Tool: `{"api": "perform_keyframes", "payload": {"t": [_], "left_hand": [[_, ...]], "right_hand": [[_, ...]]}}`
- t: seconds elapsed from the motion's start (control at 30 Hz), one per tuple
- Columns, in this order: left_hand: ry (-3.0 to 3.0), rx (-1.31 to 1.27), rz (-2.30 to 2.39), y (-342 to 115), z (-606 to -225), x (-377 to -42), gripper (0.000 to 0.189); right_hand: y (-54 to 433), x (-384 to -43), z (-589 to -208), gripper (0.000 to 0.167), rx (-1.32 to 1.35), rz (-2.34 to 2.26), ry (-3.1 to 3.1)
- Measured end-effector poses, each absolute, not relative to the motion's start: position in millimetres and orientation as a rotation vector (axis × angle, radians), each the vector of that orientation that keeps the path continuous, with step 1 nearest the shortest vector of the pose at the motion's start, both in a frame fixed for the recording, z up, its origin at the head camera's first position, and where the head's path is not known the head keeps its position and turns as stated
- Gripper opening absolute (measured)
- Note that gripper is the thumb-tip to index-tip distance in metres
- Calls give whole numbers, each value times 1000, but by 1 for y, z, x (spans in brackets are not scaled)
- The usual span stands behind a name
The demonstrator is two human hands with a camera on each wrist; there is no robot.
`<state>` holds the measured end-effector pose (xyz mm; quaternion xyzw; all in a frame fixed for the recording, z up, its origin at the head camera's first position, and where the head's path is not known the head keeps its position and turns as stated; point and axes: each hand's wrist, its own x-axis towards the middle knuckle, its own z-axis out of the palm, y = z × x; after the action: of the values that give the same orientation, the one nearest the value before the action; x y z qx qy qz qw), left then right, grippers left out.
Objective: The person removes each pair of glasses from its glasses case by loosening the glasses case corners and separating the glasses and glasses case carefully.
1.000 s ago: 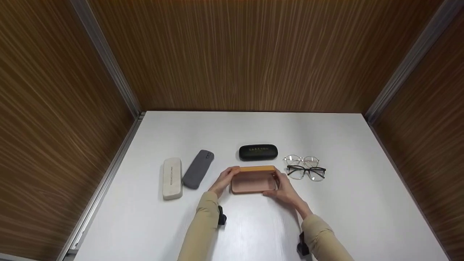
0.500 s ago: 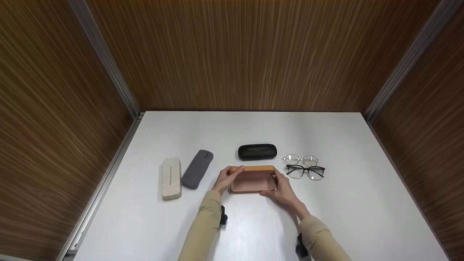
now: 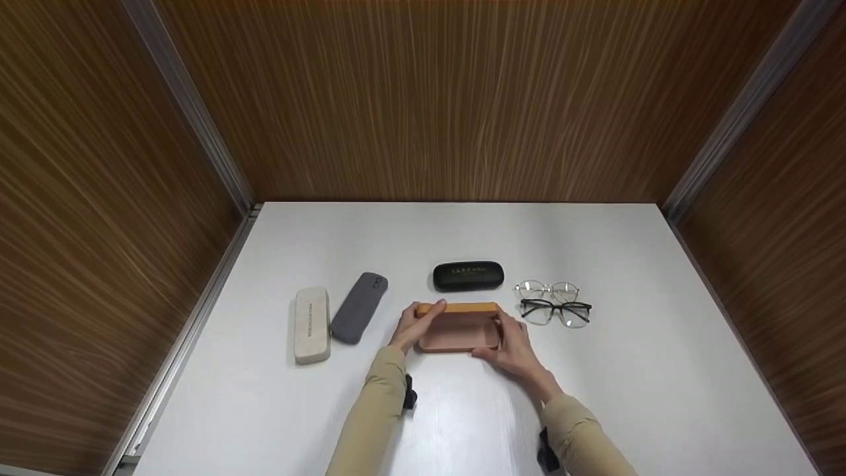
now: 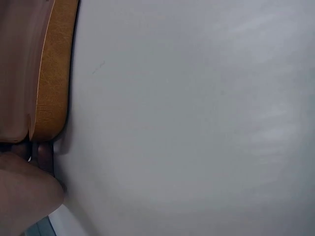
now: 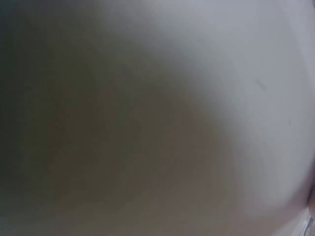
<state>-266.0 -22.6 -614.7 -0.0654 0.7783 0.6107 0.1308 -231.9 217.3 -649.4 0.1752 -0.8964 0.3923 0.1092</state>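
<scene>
A tan eyeglass case (image 3: 459, 337) with a pink lining lies in front of me, its lid raised at the back. My left hand (image 3: 411, 327) grips the left end, with the thumb over the lid's orange edge. At the right end, my right hand (image 3: 517, 350) holds the case between the thumb, low at the front corner, and fingers up by the lid. The left wrist view shows the case's tan leathery wall (image 4: 53, 78) and part of the left hand (image 4: 29, 196) against its end. A dark blur covers most of the right wrist view, hiding the grip.
Directly behind stands a black eyeglass case (image 3: 468, 276). To the right lie thin-framed glasses (image 3: 547, 291) and black-framed glasses (image 3: 556, 312), close together. A grey case (image 3: 360, 309) and a cream case (image 3: 312, 325) are at the left. Wood-grain panels (image 3: 423, 99) enclose the white table (image 3: 449, 430).
My left hand has shifted slightly right and its thumb has come across the lid's edge. The right hand keeps its place on the case.
</scene>
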Motion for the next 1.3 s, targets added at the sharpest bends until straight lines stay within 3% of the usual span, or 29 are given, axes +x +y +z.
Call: {"api": "perform_keyframes", "payload": {"t": [0.6,1.1,1.3], "left_hand": [[2183,-37,1899,-28,-618,-265,46],[2163,80,1876,-34,-611,-259,49],[2191,136,1866,-37,-615,-260,49]], "right_hand": [[217,-227,-650,107,465,1135,-2660],[213,-225,-647,107,318,1209,-2734],[213,-228,-651,105,396,1149,-2680]]}}
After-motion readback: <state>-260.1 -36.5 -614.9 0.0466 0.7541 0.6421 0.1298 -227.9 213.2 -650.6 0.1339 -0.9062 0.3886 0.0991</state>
